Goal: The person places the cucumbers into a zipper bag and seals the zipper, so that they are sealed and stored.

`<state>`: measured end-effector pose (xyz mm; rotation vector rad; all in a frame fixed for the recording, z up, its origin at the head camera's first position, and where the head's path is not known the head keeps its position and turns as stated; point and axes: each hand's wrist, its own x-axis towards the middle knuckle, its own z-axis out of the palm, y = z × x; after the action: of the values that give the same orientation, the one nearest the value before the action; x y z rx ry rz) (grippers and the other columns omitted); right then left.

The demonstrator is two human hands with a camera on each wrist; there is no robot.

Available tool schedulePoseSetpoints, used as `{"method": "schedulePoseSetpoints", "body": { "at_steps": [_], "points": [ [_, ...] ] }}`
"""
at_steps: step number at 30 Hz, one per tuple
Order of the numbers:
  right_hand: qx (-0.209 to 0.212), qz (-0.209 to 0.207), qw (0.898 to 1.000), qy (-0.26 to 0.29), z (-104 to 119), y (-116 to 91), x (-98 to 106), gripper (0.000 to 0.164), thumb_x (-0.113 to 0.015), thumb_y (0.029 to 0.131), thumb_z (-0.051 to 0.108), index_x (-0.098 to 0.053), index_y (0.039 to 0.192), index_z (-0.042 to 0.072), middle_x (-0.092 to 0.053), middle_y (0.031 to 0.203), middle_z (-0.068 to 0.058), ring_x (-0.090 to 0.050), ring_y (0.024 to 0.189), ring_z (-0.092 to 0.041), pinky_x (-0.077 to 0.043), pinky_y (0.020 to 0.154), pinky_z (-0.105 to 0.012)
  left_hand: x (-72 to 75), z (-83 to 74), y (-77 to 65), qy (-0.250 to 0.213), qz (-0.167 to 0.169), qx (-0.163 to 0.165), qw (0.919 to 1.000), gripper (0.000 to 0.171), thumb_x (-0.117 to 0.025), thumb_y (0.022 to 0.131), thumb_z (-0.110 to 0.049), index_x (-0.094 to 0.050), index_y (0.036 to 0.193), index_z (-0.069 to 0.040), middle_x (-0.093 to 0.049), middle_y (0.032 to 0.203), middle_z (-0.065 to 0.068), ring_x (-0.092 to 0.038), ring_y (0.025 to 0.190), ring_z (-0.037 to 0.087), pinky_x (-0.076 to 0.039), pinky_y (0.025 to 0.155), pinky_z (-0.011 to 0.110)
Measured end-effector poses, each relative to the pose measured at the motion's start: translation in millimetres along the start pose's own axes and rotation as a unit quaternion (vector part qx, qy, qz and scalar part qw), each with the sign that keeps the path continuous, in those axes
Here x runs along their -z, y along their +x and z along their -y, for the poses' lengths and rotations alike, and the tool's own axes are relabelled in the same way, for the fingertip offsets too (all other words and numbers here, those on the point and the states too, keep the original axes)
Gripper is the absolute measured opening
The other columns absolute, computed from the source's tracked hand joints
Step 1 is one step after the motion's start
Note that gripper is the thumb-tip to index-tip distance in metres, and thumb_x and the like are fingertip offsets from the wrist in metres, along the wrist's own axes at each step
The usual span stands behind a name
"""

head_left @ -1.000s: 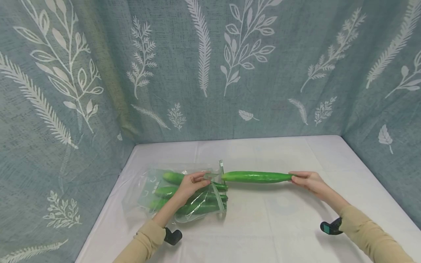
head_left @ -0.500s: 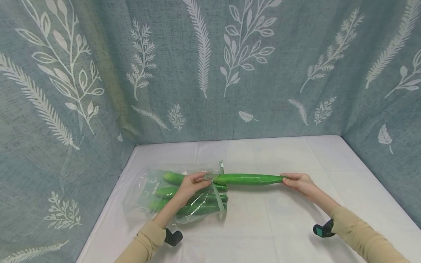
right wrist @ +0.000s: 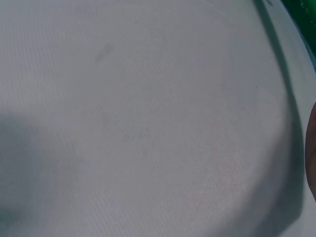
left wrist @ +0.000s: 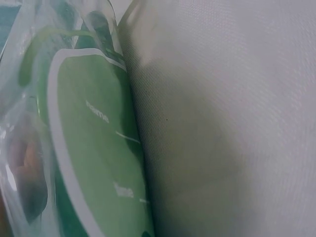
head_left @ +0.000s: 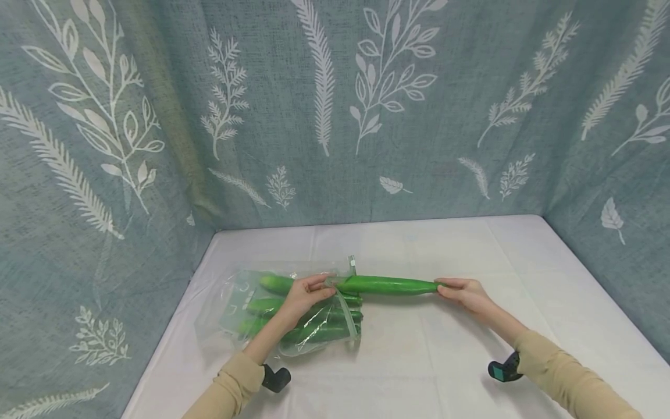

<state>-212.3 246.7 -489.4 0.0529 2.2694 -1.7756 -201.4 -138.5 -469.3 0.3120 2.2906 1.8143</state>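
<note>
My right hand [head_left: 467, 295] pinches the narrow right end of a long green cucumber [head_left: 389, 285], held level above the table. The cucumber's other end is at the mouth of a clear zip bag [head_left: 230, 326], close to my left fingertips. My left hand [head_left: 306, 295] pinches the upper edge of the bag's opening. Inside the bag lie several more cucumbers [head_left: 321, 333], side by side. In the left wrist view, a green printed label [left wrist: 98, 128] shows on the bag. The right wrist view catches only a corner of the green cucumber [right wrist: 303, 19] and part of my hand.
A white cloth covers the table [head_left: 419, 361]. A blue-green curtain [head_left: 335, 116] with white leaf patterns stands behind it and along both sides. Black wrist cameras show under both sleeves, the left camera [head_left: 276, 378] near the bag.
My right hand has moved left with the cucumber, bringing its far end from the bag's edge into the opening by my left fingers. The left hand and the bag have stayed in place.
</note>
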Motion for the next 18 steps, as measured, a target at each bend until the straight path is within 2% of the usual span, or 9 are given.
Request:
{"method": "schedulePoseSetpoints", "body": {
  "at_steps": [9, 18],
  "points": [
    [0.000, 0.008, 1.000, 0.011, 2.1, 2.7, -20.7, 0.053, -0.070, 0.086, 0.022, -0.054, 0.128, -0.005, -0.068, 0.117, -0.011, -0.064, 0.087, 0.001, -0.055, 0.083, -0.021, -1.0, -1.1, -1.9, -0.002, -0.012, 0.007, 0.9999, 0.044, -0.066, 0.089, -0.014, -0.056, 0.131, -0.006, -0.064, 0.122, 0.018, -0.061, 0.116, 0.028, -0.047, 0.101, 0.043],
    [0.013, 0.005, 1.000, -0.016, 8.8, 10.9, -40.6, 0.048, -0.071, 0.085, 0.023, -0.059, 0.125, -0.001, -0.066, 0.120, -0.014, -0.063, 0.093, -0.004, -0.054, 0.086, -0.024, -0.8, -2.5, -3.7, -0.002, -0.009, 0.007, 0.9999, 0.046, -0.066, 0.089, -0.015, -0.054, 0.132, -0.005, -0.063, 0.124, 0.017, -0.057, 0.121, 0.031, -0.046, 0.102, 0.045]
  ]
}}
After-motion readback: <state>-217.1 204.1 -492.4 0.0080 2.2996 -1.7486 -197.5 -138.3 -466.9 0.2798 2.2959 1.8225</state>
